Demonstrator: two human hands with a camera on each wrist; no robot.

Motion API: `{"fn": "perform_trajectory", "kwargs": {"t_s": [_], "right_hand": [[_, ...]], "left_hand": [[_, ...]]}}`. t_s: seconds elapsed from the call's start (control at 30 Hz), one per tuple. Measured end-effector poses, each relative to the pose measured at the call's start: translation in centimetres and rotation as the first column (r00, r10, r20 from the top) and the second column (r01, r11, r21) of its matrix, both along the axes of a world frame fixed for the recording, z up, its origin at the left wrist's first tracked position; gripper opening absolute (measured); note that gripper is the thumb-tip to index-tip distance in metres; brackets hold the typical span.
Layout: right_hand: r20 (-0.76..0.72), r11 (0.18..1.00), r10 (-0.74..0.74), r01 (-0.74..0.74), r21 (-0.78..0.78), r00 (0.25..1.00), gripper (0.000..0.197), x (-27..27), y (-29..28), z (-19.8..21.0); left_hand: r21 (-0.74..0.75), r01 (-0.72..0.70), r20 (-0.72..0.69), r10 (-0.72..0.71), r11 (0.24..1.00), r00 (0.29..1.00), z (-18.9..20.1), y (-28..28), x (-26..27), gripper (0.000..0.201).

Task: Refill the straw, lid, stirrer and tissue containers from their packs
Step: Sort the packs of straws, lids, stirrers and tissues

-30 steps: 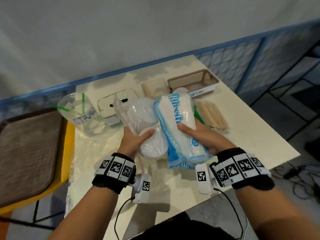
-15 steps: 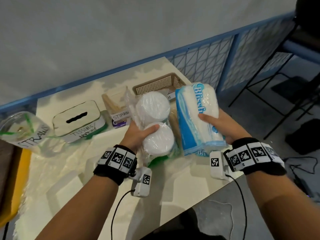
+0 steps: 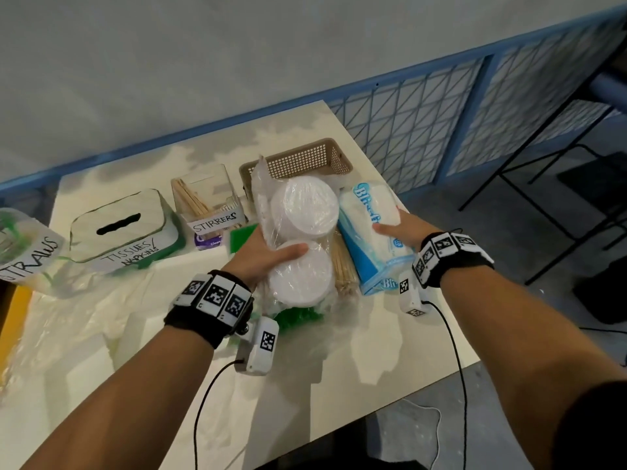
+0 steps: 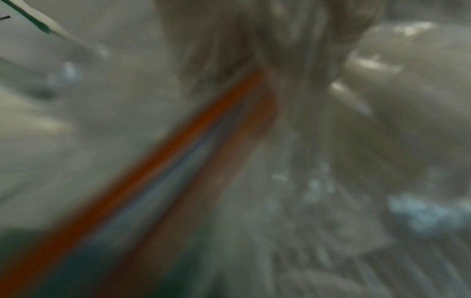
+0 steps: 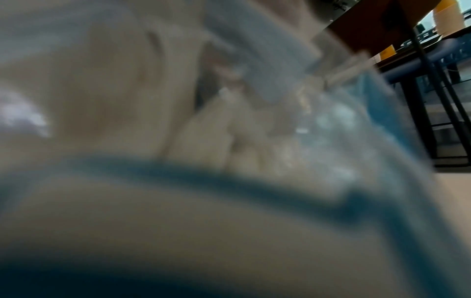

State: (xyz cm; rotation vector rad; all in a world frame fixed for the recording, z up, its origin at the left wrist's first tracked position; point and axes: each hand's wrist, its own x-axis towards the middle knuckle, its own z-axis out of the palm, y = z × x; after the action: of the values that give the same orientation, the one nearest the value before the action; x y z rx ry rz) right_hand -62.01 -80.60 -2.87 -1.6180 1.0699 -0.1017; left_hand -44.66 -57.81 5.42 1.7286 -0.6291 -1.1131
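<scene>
My left hand point(image 3: 268, 254) grips a clear plastic pack of white lids point(image 3: 303, 228), thumb across its front. My right hand point(image 3: 403, 230) grips a blue and white tissue pack point(image 3: 371, 232) beside it, near the table's right edge; up close the tissue pack point(image 5: 229, 201) fills the right wrist view as a blur. Under the lid pack lie a bundle of wooden stirrers point(image 3: 342, 269) and a green straw pack point(image 3: 298, 313). Behind stand the brown lid basket point(image 3: 305, 161), the stirrers jar point(image 3: 207, 201), the tissues box point(image 3: 122, 228) and the straws cup point(image 3: 23, 245). The left wrist view is blurred.
The cream table point(image 3: 373, 351) ends just right of the tissue pack, with a blue mesh fence point(image 3: 424, 120) and black chair legs point(image 3: 543, 212) beyond. A clear plastic sheet point(image 3: 78, 320) covers the table's left part. A yellow edge point(image 3: 13, 317) shows at far left.
Both hands have carried their packs from the middle of the table toward its right end. The tissue pack has come down close to the table beside the lid pack. The view has swung right.
</scene>
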Motion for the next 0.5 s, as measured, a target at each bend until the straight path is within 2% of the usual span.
{"fn": "perform_trajectory", "kwargs": {"t_s": [0.03, 0.1, 0.13, 0.23, 0.4, 0.5], "right_hand": [[-0.017, 1.000, 0.012, -0.012, -0.010, 1.000, 0.095, 0.1, -1.1, -1.6], [-0.082, 1.000, 0.008, -0.010, -0.029, 0.997, 0.121, 0.5, -1.2, -2.0], [-0.129, 0.998, 0.002, -0.011, -0.066, 0.992, 0.119, 0.6, -0.4, -1.1], [-0.239, 0.979, -0.059, 0.010, -0.203, 0.969, 0.089, 0.8, 1.1, 0.2], [-0.183, 0.953, -0.227, 0.179, -0.246, 0.956, 0.087, 0.6, 1.9, 0.1], [-0.208, 0.931, -0.280, 0.212, -0.298, 0.937, 0.088, 0.2, 3.0, 0.5]], "left_hand": [[0.010, 0.011, -0.003, -0.011, 1.000, 1.000, 0.1, -0.2, -0.1, 0.083], [0.018, 0.044, 0.003, -0.044, 0.999, 0.999, 0.0, -0.7, -0.2, 0.077], [0.023, 0.057, 0.008, -0.057, 0.998, 0.998, 0.0, -0.9, -0.3, 0.074], [0.032, 0.101, 0.016, -0.102, 0.994, 0.995, 0.1, -1.2, -0.5, 0.069], [0.056, 0.235, 0.002, -0.236, 0.970, 0.972, 0.2, -1.1, -0.5, 0.071], [0.096, 0.347, 0.015, -0.350, 0.933, 0.937, 0.1, -0.9, -0.9, 0.076]]}}
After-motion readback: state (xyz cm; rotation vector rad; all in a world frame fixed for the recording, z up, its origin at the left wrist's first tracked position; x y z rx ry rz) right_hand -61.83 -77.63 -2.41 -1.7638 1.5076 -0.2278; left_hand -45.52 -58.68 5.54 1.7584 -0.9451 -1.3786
